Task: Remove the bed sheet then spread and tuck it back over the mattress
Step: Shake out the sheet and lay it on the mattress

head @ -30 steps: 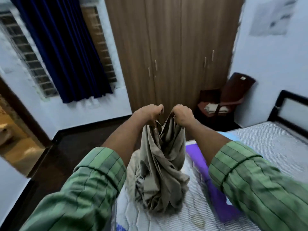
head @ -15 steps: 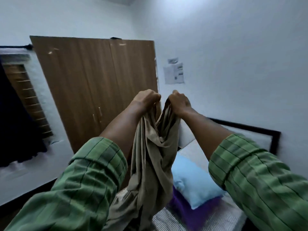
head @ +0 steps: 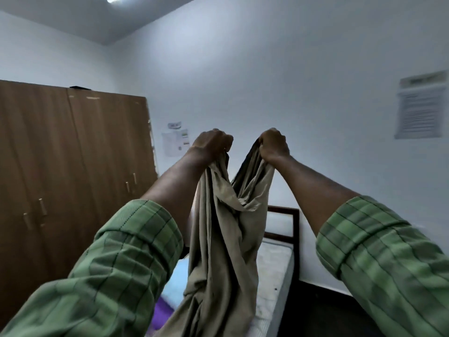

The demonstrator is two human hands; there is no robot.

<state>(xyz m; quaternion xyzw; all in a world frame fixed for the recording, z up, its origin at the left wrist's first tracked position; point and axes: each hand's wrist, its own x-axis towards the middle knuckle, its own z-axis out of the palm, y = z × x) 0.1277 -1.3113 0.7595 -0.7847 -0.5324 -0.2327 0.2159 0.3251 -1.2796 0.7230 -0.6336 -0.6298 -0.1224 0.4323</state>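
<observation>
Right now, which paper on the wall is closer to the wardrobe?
The small paper, just left of the left hand. It hangs right beside the brown wardrobe. The bigger paper is far off at the right edge.

We cannot see the fingertips of either hand; they are buried in the bunched sheet (head: 223, 239), whose lower end runs off the bottom edge. The sheet and our sleeves hide most of the mattress (head: 274, 268) and the pillow (head: 176, 276). The print on the wall notice (head: 420, 110) is too blurred to read, and the frame cuts the wardrobe (head: 73, 166) off at left.
</observation>
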